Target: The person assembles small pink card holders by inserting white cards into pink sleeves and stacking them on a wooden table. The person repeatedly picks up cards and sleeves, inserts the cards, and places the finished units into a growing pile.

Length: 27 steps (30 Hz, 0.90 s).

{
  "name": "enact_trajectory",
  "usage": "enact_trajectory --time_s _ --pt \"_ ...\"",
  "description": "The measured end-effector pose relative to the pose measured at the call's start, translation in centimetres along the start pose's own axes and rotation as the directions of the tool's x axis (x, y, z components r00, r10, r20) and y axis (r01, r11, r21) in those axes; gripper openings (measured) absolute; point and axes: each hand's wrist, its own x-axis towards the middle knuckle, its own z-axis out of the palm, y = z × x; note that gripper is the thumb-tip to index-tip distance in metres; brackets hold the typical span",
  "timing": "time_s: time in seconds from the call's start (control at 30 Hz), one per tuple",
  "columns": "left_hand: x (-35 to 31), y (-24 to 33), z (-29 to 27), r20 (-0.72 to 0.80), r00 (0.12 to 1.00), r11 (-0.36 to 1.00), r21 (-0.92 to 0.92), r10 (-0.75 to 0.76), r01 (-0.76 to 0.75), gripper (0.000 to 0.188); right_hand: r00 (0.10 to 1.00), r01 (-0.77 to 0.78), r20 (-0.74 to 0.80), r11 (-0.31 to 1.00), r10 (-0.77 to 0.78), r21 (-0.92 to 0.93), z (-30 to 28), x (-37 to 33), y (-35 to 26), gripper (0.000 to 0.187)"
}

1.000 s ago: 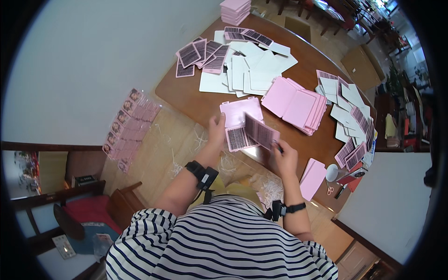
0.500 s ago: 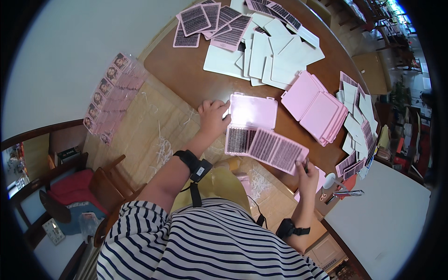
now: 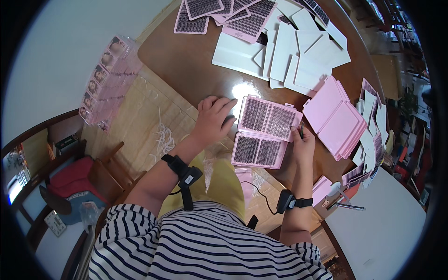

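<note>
An open pink plastic case (image 3: pixel 257 165) lies on the brown table before me, its lower half filled with rows of dark false eyelash clusters. Over its lid half rests a pink card of lash clusters (image 3: pixel 266 116); whether it sits fully inside the lid, I cannot tell. My right hand (image 3: pixel 303 143) pinches that card by its right edge, and a small dark object, too small to name, shows by the fingers. Just left of the case, my left hand (image 3: pixel 214 119) hovers over or rests on the table, holding nothing, its fingers stretched and apart.
White cards (image 3: pixel 282 53) pile up at the back, beside several lash cards (image 3: pixel 249 21). Stacked open pink cases (image 3: pixel 333 116) stand to the right, with more cards (image 3: pixel 371 128) beyond. Clear packs (image 3: pixel 105 77) lie at far left. Scissors (image 3: pixel 325 203) lie near the right edge.
My right hand has brought the lash card up and left, from above the lower half onto the lid half. My left hand has come off the lid's left edge.
</note>
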Motion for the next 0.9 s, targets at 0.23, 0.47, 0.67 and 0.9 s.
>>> enact_trajectory --time_s 0.23,0.47,0.67,0.9 --pt "0.1 0.8 0.5 0.06 0.998 0.999 0.028 0.021 -0.023 0.06 0.998 -0.057 -0.002 0.996 0.057 -0.066 0.4 0.4 0.0 0.019" --pt "0.1 1.0 0.9 0.125 0.992 0.997 0.071 0.018 -0.027 0.058 0.999 -0.052 0.005 0.998 0.052 -0.018 0.6 0.9 0.5 0.018" --pt "0.6 1.5 0.9 0.208 0.975 0.989 0.109 0.071 -0.096 0.056 0.998 -0.069 -0.005 0.997 0.069 -0.046 0.8 1.1 0.7 0.017" --pt "0.9 1.8 0.9 0.239 0.969 0.988 0.124 0.062 -0.094 0.057 0.996 -0.094 -0.016 0.983 0.092 -0.158 0.7 1.0 -0.3 0.019"
